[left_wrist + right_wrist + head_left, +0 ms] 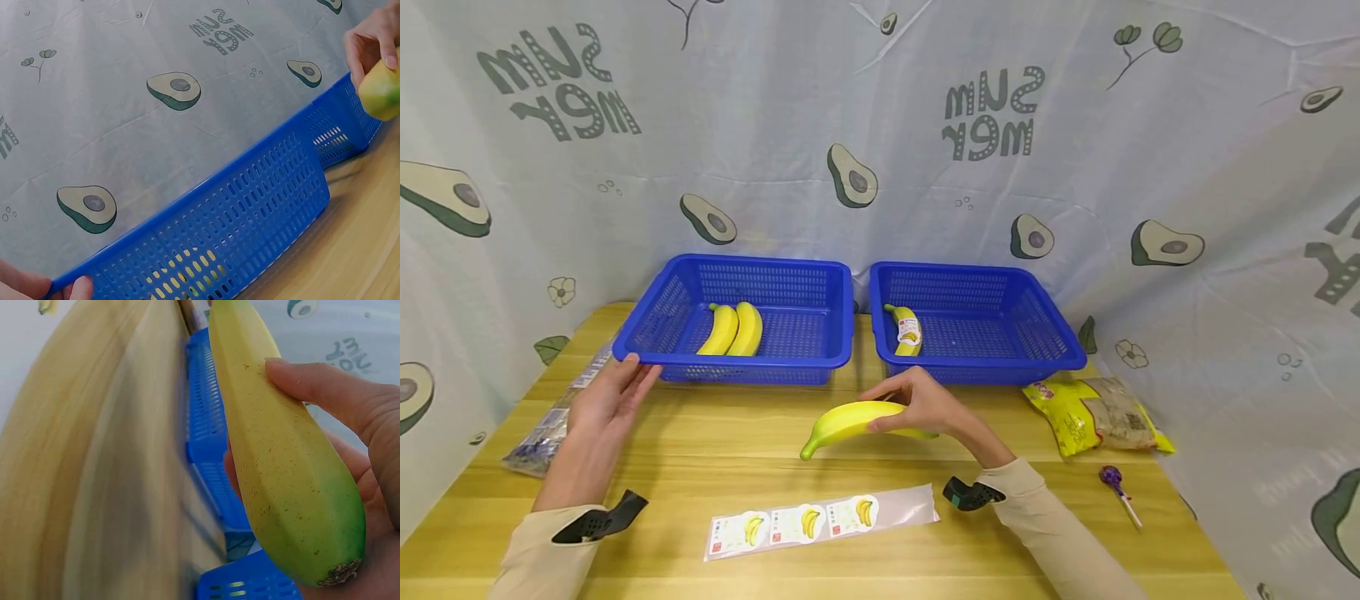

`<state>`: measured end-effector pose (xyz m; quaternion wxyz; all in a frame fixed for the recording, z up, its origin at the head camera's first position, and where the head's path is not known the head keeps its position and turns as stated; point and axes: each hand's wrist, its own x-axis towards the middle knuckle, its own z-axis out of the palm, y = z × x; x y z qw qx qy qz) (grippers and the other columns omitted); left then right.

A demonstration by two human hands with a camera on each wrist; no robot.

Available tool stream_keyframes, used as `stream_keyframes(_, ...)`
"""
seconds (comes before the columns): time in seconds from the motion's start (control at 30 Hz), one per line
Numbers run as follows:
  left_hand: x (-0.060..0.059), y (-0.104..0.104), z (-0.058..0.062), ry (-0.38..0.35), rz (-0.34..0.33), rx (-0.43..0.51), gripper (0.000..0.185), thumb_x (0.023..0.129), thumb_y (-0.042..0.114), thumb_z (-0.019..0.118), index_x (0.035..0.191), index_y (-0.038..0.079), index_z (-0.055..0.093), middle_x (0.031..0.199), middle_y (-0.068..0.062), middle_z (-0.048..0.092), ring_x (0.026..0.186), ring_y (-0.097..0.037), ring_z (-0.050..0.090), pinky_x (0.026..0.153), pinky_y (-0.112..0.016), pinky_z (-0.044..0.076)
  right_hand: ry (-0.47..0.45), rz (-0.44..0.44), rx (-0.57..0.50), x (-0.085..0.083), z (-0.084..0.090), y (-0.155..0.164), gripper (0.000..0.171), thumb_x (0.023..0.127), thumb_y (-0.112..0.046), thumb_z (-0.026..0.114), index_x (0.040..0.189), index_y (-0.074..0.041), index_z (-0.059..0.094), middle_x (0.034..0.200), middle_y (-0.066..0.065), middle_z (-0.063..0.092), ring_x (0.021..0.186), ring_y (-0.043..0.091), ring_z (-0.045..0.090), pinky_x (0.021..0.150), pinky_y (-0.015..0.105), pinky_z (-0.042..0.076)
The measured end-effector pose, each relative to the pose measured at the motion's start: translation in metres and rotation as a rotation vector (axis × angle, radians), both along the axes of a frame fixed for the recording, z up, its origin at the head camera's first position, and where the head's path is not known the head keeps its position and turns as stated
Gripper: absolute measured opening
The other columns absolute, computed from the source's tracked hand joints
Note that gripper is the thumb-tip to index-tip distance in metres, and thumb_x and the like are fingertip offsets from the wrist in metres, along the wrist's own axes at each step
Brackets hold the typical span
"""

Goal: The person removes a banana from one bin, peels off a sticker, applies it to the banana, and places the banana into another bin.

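Head view: the right hand (925, 404) curls round a banana (850, 421) and holds it just above the table (700, 450), in front of the gap between two baskets. The left hand (610, 396) touches the near corner of the left basket (775, 275) with mostly straight fingers. Two bananas lie in that basket, past the left hand. The right basket (970, 283), past the right hand, holds one banana with a sticker. A sticker strip (820, 521) lies between the two arms. Left wrist view: fingertips (78, 287) rest on the left basket's rim. Right wrist view: the thumb (325, 387) presses on the banana, which lies across the palm.
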<state>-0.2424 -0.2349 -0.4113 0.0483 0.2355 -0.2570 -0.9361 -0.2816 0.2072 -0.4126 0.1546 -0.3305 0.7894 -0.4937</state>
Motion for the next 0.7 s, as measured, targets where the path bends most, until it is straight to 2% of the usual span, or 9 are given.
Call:
stream_keyframes(0.33, -0.001, -0.002, -0.001, -0.018, 0.0, 0.034, 0.08, 0.103, -0.004, 0.065, 0.168, 0.03, 0.035, 0.097, -0.01, 0.072, 0.092, -0.018, 0.076, 0.099, -0.032, 0.059, -0.035, -0.042, -0.019, 0.002, -0.024, 0.001, 0.038, 0.085, 0.005, 0.088, 0.121, 0.01, 0.076, 0.118, 0.024, 0.077, 0.085, 0.01, 0.074, 0.077, 0.024, 0.062)
stream_keyframes(0.53, -0.001, -0.004, -0.002, -0.012, -0.001, 0.039, 0.08, 0.103, -0.005, 0.065, 0.168, 0.03, 0.034, 0.097, -0.01, 0.072, 0.091, -0.019, 0.075, 0.101, -0.032, 0.058, -0.025, -0.07, -0.019, 0.007, -0.03, 0.002, 0.038, 0.085, 0.003, 0.089, 0.121, 0.009, 0.077, 0.118, 0.024, 0.078, 0.084, 0.01, 0.072, 0.077, 0.023, 0.062)
stream_keyframes(0.7, -0.002, -0.005, -0.002, -0.006, -0.004, 0.081, 0.079, 0.103, -0.006, 0.063, 0.168, 0.031, 0.035, 0.099, -0.011, 0.071, 0.092, -0.02, 0.074, 0.102, -0.032, 0.058, -0.024, -0.086, -0.022, 0.009, -0.034, 0.002, 0.039, 0.084, 0.003, 0.09, 0.121, 0.008, 0.077, 0.117, 0.022, 0.078, 0.083, 0.009, 0.071, 0.075, 0.022, 0.061)
